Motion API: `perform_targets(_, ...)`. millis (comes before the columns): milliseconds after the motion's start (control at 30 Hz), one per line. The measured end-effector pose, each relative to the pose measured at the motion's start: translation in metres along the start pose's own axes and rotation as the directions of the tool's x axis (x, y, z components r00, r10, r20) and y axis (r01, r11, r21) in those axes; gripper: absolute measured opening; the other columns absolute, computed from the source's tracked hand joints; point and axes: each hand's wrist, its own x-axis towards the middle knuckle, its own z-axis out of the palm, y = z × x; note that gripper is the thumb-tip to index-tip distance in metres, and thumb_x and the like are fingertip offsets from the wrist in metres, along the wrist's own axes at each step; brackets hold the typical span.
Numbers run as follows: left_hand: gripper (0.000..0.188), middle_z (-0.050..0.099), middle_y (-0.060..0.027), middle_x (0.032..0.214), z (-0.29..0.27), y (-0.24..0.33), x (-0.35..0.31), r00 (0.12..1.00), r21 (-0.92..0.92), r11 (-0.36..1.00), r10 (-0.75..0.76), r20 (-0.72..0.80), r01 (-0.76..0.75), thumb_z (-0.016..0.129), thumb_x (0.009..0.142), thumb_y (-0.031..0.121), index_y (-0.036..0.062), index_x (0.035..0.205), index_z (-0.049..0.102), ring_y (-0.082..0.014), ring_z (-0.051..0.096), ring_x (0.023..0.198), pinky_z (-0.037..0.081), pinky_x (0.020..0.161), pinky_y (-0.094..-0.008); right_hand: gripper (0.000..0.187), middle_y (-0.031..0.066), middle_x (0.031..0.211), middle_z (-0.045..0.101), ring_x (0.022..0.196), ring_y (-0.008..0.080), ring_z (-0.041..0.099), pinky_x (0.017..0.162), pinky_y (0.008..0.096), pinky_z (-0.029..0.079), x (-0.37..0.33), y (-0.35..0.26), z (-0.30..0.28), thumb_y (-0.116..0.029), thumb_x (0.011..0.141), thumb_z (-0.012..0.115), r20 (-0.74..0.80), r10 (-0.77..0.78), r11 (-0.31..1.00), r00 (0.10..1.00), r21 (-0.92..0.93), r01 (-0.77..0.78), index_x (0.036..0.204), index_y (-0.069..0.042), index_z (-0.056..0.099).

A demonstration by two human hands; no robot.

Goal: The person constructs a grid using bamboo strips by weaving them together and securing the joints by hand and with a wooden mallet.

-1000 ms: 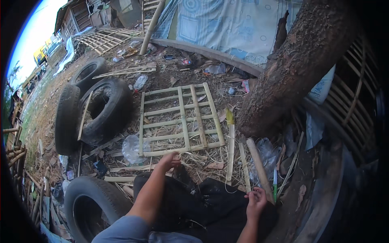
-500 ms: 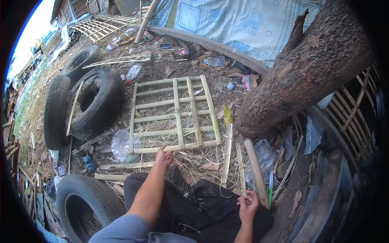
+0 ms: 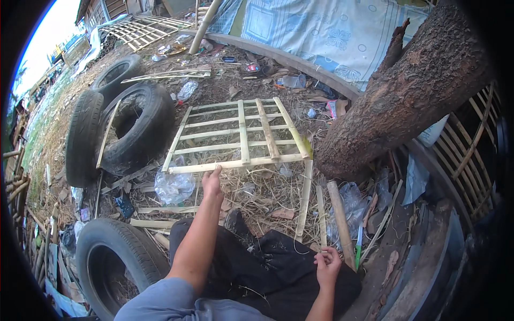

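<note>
Bamboo frame [image 3: 242, 134] on the ground ahead of the person, slats crossing in a lattice; near rail seems raised clear of the straw [image 3: 257, 206], far edge apparently lower, so likely tilted toward the person by the lift at this side; left grip [image 3: 212, 184] closed on that near rail, left of its middle, probably because the rail is the part within arm's reach; most of the frame therefore lies beyond the grip and to its right.

Right grip [image 3: 327, 262] nearer the person than the frame and right of it, fingers curled together at the near end of a thin strip [image 3: 321, 214]; cannot tell whether they hold it or only meet it.

Right of the frame's near corner: a broader strip [image 3: 304, 203], a round pole [image 3: 341, 224] and a green-handled knife [image 3: 358, 257], lying roughly lengthwise away from the person, perhaps set so for easy reach; tree trunk [image 3: 396, 107] farther right; clear plastic [image 3: 174, 188] by the frame's near left corner; leaning tyre [image 3: 155, 131] left of the frame; patterned sheet [image 3: 300, 32] beyond it.
</note>
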Motion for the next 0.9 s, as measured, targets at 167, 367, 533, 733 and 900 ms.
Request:
perform_targets(167, 0.025, 0.062, -0.0018, 0.102, 0.016, 0.026, 0.003, 0.997, -0.098, 0.994, 0.047, 0.053, -0.042, 0.072, 0.088, 0.015, 0.0123, 0.106, 0.055, -0.0141, 0.057, 0.093, 0.043, 0.076, -0.0368, 0.019, 0.0097, 0.081, 0.067, 0.068, 0.0124, 0.064, 0.062, 0.0243, 0.053, 0.000, 0.000, 0.000, 0.002, 0.088, 0.063, 0.041, 0.002, 1.000, 0.999, -0.020, -0.001, 0.106, 0.001, 0.056)
perform_targets(367, 0.035, 0.060, -0.0092, 0.107, 0.027, 0.054, -0.013, 0.972, 0.318, 0.922, 0.183, 0.144, -0.221, 0.063, 0.084, 0.029, 0.0123, 0.113, 0.053, -0.0221, 0.054, 0.108, 0.039, 0.092, -0.0495, 0.019, 0.0097, 0.081, 0.067, 0.070, 0.0129, 0.065, 0.062, 0.0245, 0.054, -0.002, -0.002, 0.000, 0.002, 0.088, 0.063, 0.065, 0.015, 0.997, 0.998, -0.074, -0.010, 0.106, 0.002, 0.057)
perform_targets(533, 0.075, 0.061, -0.0192, 0.135, -0.019, 0.068, 0.021, 0.982, 0.590, 0.788, 0.101, 0.157, -0.175, 0.066, 0.086, 0.060, -0.0012, 0.130, 0.064, -0.0297, 0.052, 0.130, 0.037, 0.108, -0.0405, 0.019, 0.0095, 0.081, 0.067, 0.070, 0.0127, 0.065, 0.063, 0.0246, 0.054, -0.003, 0.003, 0.000, 0.002, 0.088, 0.064, 0.091, 0.008, 0.997, 0.996, -0.081, -0.001, 0.106, 0.001, 0.058)
perform_targets(733, 0.060, 0.063, -0.0169, 0.120, 0.006, 0.042, 0.021, 0.993, -0.081, 0.995, -0.053, 0.101, 0.061, 0.066, 0.093, 0.049, 0.0088, 0.137, 0.056, -0.0279, 0.059, 0.112, 0.045, 0.097, -0.0444, 0.018, 0.0058, 0.075, 0.067, 0.065, 0.0100, 0.062, 0.060, 0.0248, 0.049, 0.000, 0.006, 0.001, -0.003, 0.084, 0.071, 0.040, -0.011, 0.986, 0.999, -0.168, 0.018, 0.100, 0.000, 0.063)
perform_targets(900, 0.039, 0.065, -0.0186, 0.116, 0.045, 0.029, 0.013, 0.997, -0.432, 0.901, -0.009, 0.079, 0.042, 0.056, 0.102, 0.031, 0.0020, 0.127, 0.046, -0.0302, 0.066, 0.104, 0.060, 0.090, -0.0465, 0.018, 0.0059, 0.076, 0.067, 0.064, 0.0097, 0.061, 0.060, 0.0244, 0.049, 0.001, 0.011, 0.002, -0.003, 0.084, 0.071, 0.047, 0.009, 0.983, 0.999, -0.185, -0.001, 0.100, 0.000, 0.063)
